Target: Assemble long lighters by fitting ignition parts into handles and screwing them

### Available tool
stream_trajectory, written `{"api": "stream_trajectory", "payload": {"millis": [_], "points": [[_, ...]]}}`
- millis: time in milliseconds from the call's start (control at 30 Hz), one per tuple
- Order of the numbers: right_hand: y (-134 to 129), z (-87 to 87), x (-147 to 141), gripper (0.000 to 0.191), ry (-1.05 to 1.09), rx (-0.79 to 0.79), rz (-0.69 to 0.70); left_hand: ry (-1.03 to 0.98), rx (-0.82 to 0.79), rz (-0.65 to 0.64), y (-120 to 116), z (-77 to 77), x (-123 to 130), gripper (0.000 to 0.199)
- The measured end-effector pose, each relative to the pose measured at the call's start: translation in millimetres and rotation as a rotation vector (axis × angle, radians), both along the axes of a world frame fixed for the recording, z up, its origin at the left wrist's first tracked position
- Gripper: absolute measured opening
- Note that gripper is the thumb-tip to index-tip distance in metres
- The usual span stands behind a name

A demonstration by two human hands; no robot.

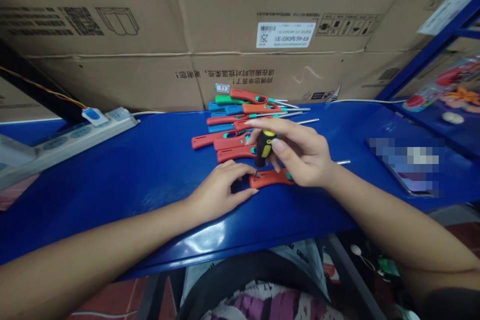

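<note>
My right hand is closed round a short black and yellow screwdriver. The screwdriver points down, its tip at the left end of an orange-red lighter lying flat on the blue table. My left hand rests at that same end, with thumb and fingertips on either side of the lighter, pinching it. Part of the lighter's trigger area is hidden under my right hand, and its metal tube shows beyond. Behind my hands lies a pile of lighters, red, blue and green, with their metal tubes toward the right.
A white power strip with plugs lies at the left of the blue table. Large cardboard stands along the back. A phone-like device lies at the right, near a blue metal frame and a plastic bag.
</note>
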State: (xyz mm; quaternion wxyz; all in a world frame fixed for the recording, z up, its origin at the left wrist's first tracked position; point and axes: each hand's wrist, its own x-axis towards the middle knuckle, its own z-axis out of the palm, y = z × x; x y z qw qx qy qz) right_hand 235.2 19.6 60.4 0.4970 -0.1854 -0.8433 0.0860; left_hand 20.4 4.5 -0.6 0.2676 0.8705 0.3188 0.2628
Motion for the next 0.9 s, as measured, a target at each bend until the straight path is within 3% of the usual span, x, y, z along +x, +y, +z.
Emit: {"api": "stream_trajectory", "payload": {"millis": [167,367,633,800,900], "points": [[2.2,-0.7,2.2,0.034,0.004,0.242,-0.074,-0.020,0.002,-0.004,-0.2,0.1,0.0,0.024],[-1.5,1.1,0.6,0.035,0.027,-0.035,-0.017,-0.010,-0.019,-0.008,0.4,0.4,-0.3,0.025],[3.8,1.0,3.7,0.036,0.008,0.325,-0.083,-0.025,-0.010,-0.013,0.5,-1.0,-0.1,0.025],[0.1,2.4,1.3,0.040,-0.043,0.057,-0.007,-0.008,-0.020,-0.006,0.6,0.2,0.3,0.023],[1.4,2.6,1.2,0.035,-0.004,0.093,-0.045,-0.008,-0.013,-0.002,0.2,0.6,-0.1,0.025]]}}
